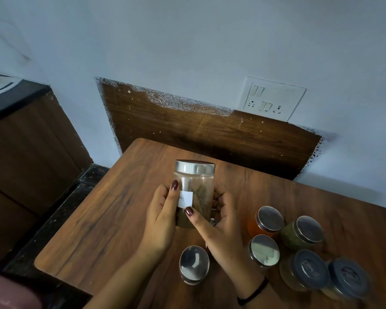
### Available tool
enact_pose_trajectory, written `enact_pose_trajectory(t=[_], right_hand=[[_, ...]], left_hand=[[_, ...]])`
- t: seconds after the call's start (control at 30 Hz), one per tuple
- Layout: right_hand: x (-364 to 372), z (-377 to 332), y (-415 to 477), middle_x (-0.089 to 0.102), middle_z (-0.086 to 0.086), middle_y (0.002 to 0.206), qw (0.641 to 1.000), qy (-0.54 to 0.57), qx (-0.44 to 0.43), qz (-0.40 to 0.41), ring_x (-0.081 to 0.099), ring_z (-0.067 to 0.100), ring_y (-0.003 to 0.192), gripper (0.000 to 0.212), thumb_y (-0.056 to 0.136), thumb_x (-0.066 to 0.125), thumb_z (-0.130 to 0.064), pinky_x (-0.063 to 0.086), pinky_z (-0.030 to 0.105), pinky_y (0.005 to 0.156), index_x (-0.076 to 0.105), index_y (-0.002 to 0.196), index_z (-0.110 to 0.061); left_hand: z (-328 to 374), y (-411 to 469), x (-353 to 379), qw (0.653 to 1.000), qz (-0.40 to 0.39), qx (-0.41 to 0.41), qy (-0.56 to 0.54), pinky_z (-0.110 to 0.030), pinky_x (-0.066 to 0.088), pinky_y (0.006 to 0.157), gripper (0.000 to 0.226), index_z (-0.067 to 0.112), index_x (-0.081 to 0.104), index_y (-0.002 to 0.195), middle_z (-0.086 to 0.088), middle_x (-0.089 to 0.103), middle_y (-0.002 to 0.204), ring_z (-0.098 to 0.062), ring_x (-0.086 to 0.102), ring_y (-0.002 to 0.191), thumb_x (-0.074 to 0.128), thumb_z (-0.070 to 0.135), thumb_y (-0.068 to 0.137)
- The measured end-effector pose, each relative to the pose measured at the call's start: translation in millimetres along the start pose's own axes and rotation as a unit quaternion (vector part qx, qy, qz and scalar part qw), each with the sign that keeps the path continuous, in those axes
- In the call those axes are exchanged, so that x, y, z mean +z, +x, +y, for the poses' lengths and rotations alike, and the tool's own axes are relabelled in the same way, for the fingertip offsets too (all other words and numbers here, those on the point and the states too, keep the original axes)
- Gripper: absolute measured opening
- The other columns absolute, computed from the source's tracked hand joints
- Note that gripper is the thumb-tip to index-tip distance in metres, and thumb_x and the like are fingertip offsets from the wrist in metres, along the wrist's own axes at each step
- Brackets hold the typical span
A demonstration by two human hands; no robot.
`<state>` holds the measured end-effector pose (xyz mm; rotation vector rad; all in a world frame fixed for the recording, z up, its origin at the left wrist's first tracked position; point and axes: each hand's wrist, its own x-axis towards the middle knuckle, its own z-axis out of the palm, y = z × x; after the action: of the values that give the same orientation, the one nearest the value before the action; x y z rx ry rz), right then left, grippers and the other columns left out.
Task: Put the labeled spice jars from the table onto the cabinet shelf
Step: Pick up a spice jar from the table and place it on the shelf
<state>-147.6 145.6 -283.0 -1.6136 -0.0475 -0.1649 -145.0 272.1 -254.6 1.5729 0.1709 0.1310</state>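
Glass spice jar (pixel 197 186) (white label) upright in the grip of both hands: left hand (pixel 162 216), right hand (pixel 221 228).

Clear glass jar (pixel 194 197) with brushed-metal lid (pixel 194 167) and paper label (pixel 185 199); smooth wood-grain table (pixel 103 219).

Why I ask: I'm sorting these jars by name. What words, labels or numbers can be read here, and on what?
White label on the held jar: handwritten, partly hidden by the left hand; too blurred to read.
Raised marks on the two dark lids: too blurred to read.
Steel lids and switch plate: no text visible.
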Motion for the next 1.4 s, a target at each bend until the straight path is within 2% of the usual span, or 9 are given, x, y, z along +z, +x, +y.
enact_pose_trajectory(t=[0.17, 0.4, 0.57, 0.73, 0.83, 0.93, 1.1, 1.2, 1.4], right_hand=[[-4, 4, 2, 0.066, 0.009, 0.113, 0.999, 0.017, 0.029, -0.004, 0.067, 0.023, 0.103, 0.077, 0.061, 0.078, -0.069, 0.061, 0.043, 0.078, 0.054, 0.114, -0.019], [-6, -2, -1, 0.068, 0.006, 0.113, 0.994, 0.069, 0.060, -0.053, 0.067, 0.019, 0.108, 0.087, 0.057, 0.079, -0.070, 0.057, 0.028, 0.080, 0.053, 0.117, -0.013], [-6, -2, 0, 0.066, 0.006, 0.114, 0.993, 0.076, 0.041, -0.082, 0.065, 0.021, 0.111, 0.072, 0.071, 0.069, -0.069, 0.056, 0.028, 0.084, 0.054, 0.120, -0.017], [-10, 3, 4, 0.052, 0.004, 0.120, 0.998, -0.022, -0.028, -0.056, 0.057, 0.025, 0.113, 0.057, 0.082, 0.057, -0.070, 0.057, 0.045, 0.087, 0.056, 0.124, -0.032], [-13, 3, 8, 0.055, -0.002, 0.121, 0.996, -0.037, -0.071, -0.033, 0.059, 0.025, 0.113, 0.066, 0.088, 0.055, -0.063, 0.058, 0.038, 0.085, 0.051, 0.136, -0.017], [-15, 4, 11, 0.061, -0.012, 0.119, 0.995, -0.057, -0.081, -0.008, 0.061, 0.020, 0.115, 0.061, 0.089, 0.050, -0.065, 0.057, 0.038, 0.088, 0.051, 0.133, -0.022], [-15, 3, 6, 0.061, -0.001, 0.126, 0.996, -0.050, -0.043, -0.055, 0.061, 0.023, 0.116, 0.084, 0.075, 0.071, -0.064, 0.059, 0.036, 0.085, 0.049, 0.136, -0.011], [-13, -1, 4, 0.058, 0.003, 0.127, 0.994, -0.029, -0.046, -0.090, 0.062, 0.025, 0.114, 0.080, 0.074, 0.077, -0.054, 0.061, 0.035, 0.080, 0.048, 0.137, -0.013], [-14, 2, 4, 0.058, 0.004, 0.124, 0.994, -0.048, -0.055, -0.080, 0.060, 0.026, 0.114, 0.073, 0.071, 0.081, -0.048, 0.061, 0.040, 0.079, 0.054, 0.130, -0.015]], left_hand=[[-3, 9, -11, 0.995, -0.025, -0.078, -0.049, -0.039, 0.056, 0.083, 0.055, 0.013, 0.064, 0.104, -0.009, 0.070, 0.099, -0.027, 0.067, 0.098, 0.036, 0.059, 0.091], [-2, 14, -9, 0.982, -0.090, -0.138, -0.095, -0.037, 0.053, 0.093, 0.052, 0.034, 0.075, 0.094, 0.003, 0.077, 0.101, -0.018, 0.072, 0.099, 0.027, 0.055, 0.098], [-4, 13, -7, 0.973, -0.121, -0.156, -0.117, -0.043, 0.049, 0.100, 0.054, 0.042, 0.075, 0.100, -0.001, 0.074, 0.114, -0.020, 0.069, 0.109, 0.026, 0.063, 0.091], [-9, 12, -2, 0.980, -0.089, -0.136, -0.118, -0.045, 0.049, 0.102, 0.055, 0.040, 0.073, 0.104, 0.000, 0.074, 0.113, -0.019, 0.069, 0.109, 0.021, 0.058, 0.097], [-12, 10, -1, 0.987, -0.060, -0.108, -0.106, -0.035, 0.052, 0.092, 0.052, 0.034, 0.066, 0.107, 0.006, 0.076, 0.102, -0.015, 0.071, 0.102, 0.018, 0.052, 0.101], [-12, 10, -3, 0.991, -0.031, -0.086, -0.093, -0.028, 0.052, 0.086, 0.048, 0.035, 0.064, 0.103, 0.014, 0.076, 0.095, -0.010, 0.071, 0.098, 0.020, 0.053, 0.098], [-9, 10, -5, 0.997, -0.031, -0.041, -0.055, -0.021, 0.053, 0.076, 0.046, 0.034, 0.061, 0.098, 0.016, 0.074, 0.090, -0.004, 0.070, 0.092, 0.023, 0.058, 0.086], [-8, 10, -4, 0.998, -0.036, -0.027, -0.044, -0.033, 0.055, 0.085, 0.047, 0.036, 0.062, 0.097, 0.007, 0.072, 0.097, -0.009, 0.069, 0.094, 0.024, 0.063, 0.091], [-4, 9, -5, 0.998, -0.045, -0.012, -0.030, -0.032, 0.055, 0.085, 0.046, 0.036, 0.063, 0.098, 0.017, 0.074, 0.092, -0.006, 0.070, 0.092, 0.024, 0.057, 0.088]])
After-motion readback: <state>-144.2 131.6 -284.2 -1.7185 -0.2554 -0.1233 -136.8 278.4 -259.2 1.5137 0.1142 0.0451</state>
